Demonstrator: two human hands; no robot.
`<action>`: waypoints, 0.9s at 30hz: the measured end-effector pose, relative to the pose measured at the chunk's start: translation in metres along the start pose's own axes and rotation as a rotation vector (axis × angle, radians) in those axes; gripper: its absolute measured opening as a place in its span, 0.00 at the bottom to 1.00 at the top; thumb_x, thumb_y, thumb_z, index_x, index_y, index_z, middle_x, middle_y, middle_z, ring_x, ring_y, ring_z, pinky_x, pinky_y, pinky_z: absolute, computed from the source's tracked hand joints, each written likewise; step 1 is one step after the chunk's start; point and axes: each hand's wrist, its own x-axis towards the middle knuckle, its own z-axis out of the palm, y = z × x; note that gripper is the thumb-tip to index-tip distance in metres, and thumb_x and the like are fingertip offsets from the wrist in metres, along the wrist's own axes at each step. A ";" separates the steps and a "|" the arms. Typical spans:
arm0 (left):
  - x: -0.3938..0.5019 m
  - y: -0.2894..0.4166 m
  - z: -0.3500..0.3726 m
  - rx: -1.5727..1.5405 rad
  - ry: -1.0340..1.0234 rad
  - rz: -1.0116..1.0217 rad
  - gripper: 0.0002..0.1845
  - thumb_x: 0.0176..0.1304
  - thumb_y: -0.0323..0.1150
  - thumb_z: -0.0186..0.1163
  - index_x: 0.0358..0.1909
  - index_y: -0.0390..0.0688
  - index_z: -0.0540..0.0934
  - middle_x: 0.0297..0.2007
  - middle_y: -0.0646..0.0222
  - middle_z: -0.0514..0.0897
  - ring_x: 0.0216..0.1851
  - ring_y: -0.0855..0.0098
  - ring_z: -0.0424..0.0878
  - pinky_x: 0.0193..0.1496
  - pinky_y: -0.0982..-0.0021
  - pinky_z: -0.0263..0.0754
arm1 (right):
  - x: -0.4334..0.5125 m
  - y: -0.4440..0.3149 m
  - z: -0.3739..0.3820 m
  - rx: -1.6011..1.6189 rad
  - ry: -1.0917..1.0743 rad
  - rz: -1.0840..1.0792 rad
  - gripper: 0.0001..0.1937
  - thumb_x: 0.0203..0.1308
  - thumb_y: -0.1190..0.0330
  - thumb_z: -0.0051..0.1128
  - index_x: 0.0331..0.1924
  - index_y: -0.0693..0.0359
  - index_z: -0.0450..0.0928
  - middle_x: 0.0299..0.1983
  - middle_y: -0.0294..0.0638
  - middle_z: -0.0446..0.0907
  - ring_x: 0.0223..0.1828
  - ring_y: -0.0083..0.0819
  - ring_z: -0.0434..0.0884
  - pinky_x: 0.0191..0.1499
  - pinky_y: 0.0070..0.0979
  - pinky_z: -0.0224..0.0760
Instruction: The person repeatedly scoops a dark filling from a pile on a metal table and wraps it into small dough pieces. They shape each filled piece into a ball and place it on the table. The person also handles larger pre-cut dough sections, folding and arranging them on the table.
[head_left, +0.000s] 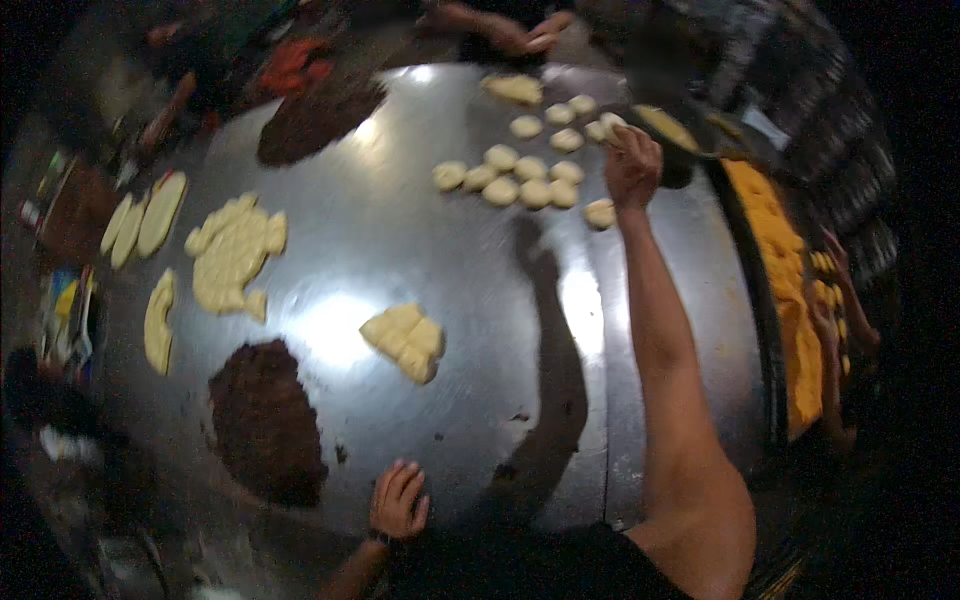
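Note:
My right hand (634, 166) is stretched to the far right of a shiny metal table (465, 277). Its fingers close on a pale dough ball (611, 126), with another ball touching it on the left. Several round dough balls (534, 192) lie clustered left of that hand, and a single one (599, 214) sits by its wrist. Close to the near edge, my left hand (399, 499) rests palm down on the metal, holding nothing, its fingers slightly apart. Beyond it lies a lump of dough scored into pieces (405, 341).
Dark brown crumbly filling (266, 424) is heaped at left, with another heap (319, 124) farther back. A segmented dough slab (232, 259) and flat dough strips (161, 214) lie leftward. An orange-yellow mass (780, 292) fills a tray at right. Other people's hands (525, 37) show around the table.

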 end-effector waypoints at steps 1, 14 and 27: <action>0.000 -0.004 0.002 0.035 0.007 0.025 0.20 0.54 0.33 0.61 0.50 0.40 0.77 0.55 0.60 0.74 0.62 0.56 0.67 0.61 0.53 0.64 | -0.024 0.001 0.018 -0.159 -0.162 0.014 0.10 0.55 0.63 0.53 0.37 0.59 0.79 0.30 0.47 0.82 0.27 0.41 0.80 0.33 0.42 0.73; -0.004 0.003 -0.004 -0.010 0.085 0.009 0.21 0.52 0.32 0.63 0.50 0.41 0.76 0.55 0.63 0.74 0.60 0.56 0.68 0.62 0.55 0.64 | -0.171 -0.287 -0.041 0.638 -1.006 0.309 0.23 0.44 0.51 0.67 0.33 0.66 0.78 0.36 0.51 0.77 0.36 0.47 0.77 0.42 0.39 0.70; 0.150 -0.039 -0.019 0.194 -0.028 0.157 0.37 0.61 0.50 0.52 0.68 0.43 0.57 0.68 0.59 0.56 0.71 0.54 0.47 0.69 0.50 0.48 | -0.190 -0.244 -0.039 0.896 -0.809 1.273 0.16 0.42 0.74 0.70 0.34 0.61 0.72 0.27 0.39 0.75 0.28 0.27 0.76 0.31 0.28 0.74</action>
